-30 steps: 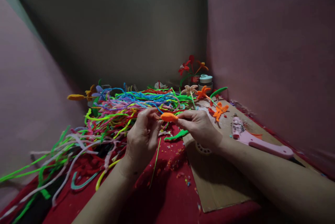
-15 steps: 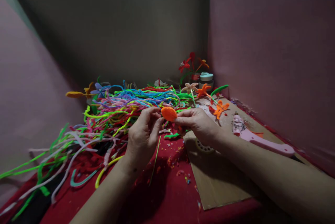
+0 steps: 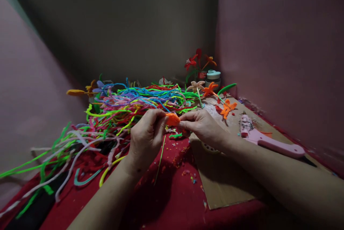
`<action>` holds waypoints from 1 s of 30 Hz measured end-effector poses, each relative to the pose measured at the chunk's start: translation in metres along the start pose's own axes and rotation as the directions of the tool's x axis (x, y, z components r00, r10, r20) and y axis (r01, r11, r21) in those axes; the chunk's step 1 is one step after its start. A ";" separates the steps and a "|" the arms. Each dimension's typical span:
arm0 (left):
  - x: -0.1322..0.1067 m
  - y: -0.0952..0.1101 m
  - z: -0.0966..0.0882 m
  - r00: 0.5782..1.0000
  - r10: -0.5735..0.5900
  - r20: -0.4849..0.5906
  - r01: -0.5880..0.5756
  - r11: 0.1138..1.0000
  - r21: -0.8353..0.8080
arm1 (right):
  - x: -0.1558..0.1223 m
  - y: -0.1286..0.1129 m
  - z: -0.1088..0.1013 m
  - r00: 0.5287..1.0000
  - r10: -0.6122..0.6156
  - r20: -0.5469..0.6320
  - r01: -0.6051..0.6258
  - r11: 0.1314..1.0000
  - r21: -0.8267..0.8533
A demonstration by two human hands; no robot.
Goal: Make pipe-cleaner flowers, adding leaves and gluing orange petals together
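An orange pipe-cleaner petal [image 3: 172, 119] is stretched between my two hands above the red cloth. My left hand [image 3: 147, 133] pinches its left end between thumb and forefinger. At the other end, my right hand [image 3: 205, 128] grips it with thumb and fingertips. Behind my hands lies a large tangled heap of coloured pipe cleaners [image 3: 150, 97]. On the cardboard beyond my right hand are an orange pipe-cleaner flower [image 3: 211, 89] on a stem and an orange star-shaped piece [image 3: 228, 109].
A pink hot glue gun [image 3: 274, 145] lies on the cardboard sheet [image 3: 228, 187] at the right. Red flowers [image 3: 191, 62] and a lidded jar [image 3: 213, 78] stand in the back corner. A thin green stick [image 3: 160, 160] and fluff scraps lie on the red cloth [image 3: 174, 194].
My left fingers have closed onto the left end of the orange petal. The petal now looks flatter and narrower, tilted between both hands.
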State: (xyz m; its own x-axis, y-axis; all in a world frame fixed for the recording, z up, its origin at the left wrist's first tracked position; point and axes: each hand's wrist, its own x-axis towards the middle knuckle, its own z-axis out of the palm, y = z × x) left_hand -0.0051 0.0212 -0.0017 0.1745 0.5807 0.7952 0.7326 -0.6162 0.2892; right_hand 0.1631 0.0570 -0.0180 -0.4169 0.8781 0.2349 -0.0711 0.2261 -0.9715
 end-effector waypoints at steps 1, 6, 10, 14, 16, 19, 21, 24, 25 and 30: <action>0.000 0.001 0.000 1.000 0.008 0.000 -0.008 1.000 0.009 | 0.000 0.000 0.000 1.000 -0.004 -0.009 0.004 1.000 0.028; 0.001 0.002 -0.001 0.999 -0.031 0.013 0.031 1.000 0.006 | -0.001 0.001 0.003 0.996 -0.043 -0.080 0.055 0.987 0.153; 0.001 0.003 -0.001 0.999 -0.044 0.011 0.044 0.999 -0.007 | -0.001 0.002 0.004 0.997 -0.046 -0.069 0.056 0.985 0.160; 0.000 0.005 -0.001 0.999 -0.034 0.014 0.034 0.999 -0.014 | -0.001 0.002 0.003 0.998 -0.010 -0.062 0.021 0.986 0.168; 0.000 0.005 -0.001 0.999 -0.039 0.016 0.039 0.999 -0.017 | -0.002 0.001 0.003 0.998 0.002 -0.059 0.007 0.988 0.154; 0.001 0.005 -0.001 0.999 -0.036 0.016 0.036 0.999 -0.007 | -0.002 0.001 0.002 0.998 0.021 -0.056 -0.013 0.990 0.143; 0.001 0.005 -0.001 0.999 -0.031 0.022 0.032 0.999 -0.010 | -0.002 0.000 0.003 0.998 0.034 -0.056 -0.026 0.989 0.143; 0.000 0.004 -0.001 0.999 -0.034 0.028 0.034 0.999 -0.011 | -0.001 0.000 0.002 0.997 0.046 -0.056 -0.037 0.989 0.144; 0.000 0.003 -0.001 0.999 -0.039 0.030 0.039 0.999 -0.011 | -0.001 0.001 0.002 0.997 0.049 -0.056 -0.040 0.989 0.143; -0.002 0.001 0.001 0.993 -0.109 0.054 0.111 0.993 -0.044 | -0.001 0.000 0.002 0.997 0.065 -0.041 -0.059 0.990 0.129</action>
State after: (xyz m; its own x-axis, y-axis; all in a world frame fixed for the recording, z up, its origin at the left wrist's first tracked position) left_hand -0.0041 0.0203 -0.0039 0.1292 0.6722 0.7290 0.7175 -0.5708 0.3992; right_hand 0.1613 0.0551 -0.0187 -0.3828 0.9076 0.1722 -0.1627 0.1173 -0.9797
